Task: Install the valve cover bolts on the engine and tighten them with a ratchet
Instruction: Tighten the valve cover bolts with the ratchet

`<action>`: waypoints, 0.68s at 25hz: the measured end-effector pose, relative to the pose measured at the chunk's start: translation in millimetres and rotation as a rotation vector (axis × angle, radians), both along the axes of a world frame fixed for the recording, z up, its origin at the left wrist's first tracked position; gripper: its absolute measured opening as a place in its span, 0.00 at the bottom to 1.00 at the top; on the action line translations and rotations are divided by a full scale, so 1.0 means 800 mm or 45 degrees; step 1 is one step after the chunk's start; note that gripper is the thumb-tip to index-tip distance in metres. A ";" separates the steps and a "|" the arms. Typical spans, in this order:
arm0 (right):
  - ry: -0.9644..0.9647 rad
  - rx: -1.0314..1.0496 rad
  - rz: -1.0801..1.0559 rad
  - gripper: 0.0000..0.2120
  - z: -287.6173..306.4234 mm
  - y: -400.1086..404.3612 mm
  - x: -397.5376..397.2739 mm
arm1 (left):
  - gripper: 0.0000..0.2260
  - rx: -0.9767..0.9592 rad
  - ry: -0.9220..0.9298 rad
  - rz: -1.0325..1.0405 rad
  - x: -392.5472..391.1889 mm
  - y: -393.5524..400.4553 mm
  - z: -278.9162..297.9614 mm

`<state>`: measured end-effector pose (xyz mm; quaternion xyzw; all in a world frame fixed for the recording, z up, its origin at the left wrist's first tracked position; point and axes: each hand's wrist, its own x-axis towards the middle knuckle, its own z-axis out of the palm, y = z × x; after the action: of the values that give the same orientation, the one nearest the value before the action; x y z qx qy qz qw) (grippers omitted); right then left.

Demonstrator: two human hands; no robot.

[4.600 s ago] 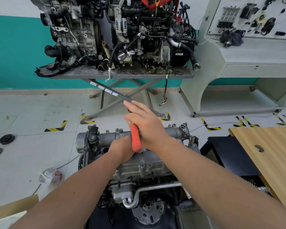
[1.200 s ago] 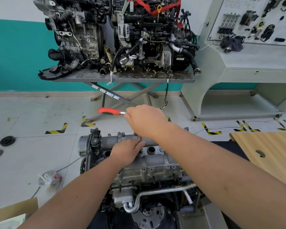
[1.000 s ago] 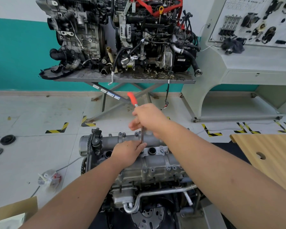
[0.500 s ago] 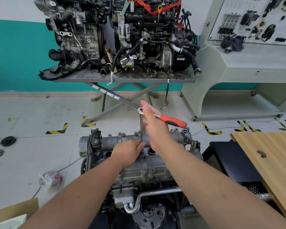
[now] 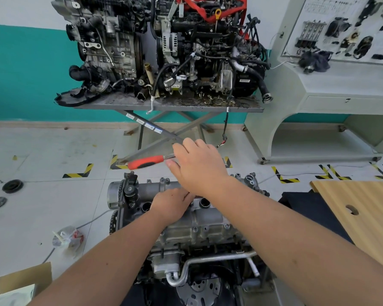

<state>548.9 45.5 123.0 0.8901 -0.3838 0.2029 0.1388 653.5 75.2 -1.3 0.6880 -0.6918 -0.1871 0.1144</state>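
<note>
Red ratchet handle [image 5: 146, 162] now swung leftward.

Single head view, wide-angle, looking forward-down, close over engine [image 5: 192, 224].

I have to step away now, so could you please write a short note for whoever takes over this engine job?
Right hand: holds the ratchet at its head, red handle pointing left, above the engine.
Left hand: rests on the valve cover, fingers at the ratchet's extension; the bolt under it is hidden.
Done: several bolts sit along the cover's near edge; how tight they are cannot be seen.
Left: finish this bolt, then go round the rest with the ratchet.
</note>
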 end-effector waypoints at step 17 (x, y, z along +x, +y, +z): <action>-1.892 2.347 -0.175 0.04 0.027 0.004 -0.001 | 0.20 0.024 -0.040 -0.026 0.002 -0.001 -0.004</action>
<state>548.1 48.8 144.7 0.2959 -0.4187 0.3092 -0.8010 655.3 74.5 -4.1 0.6849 -0.6986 -0.1839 0.0950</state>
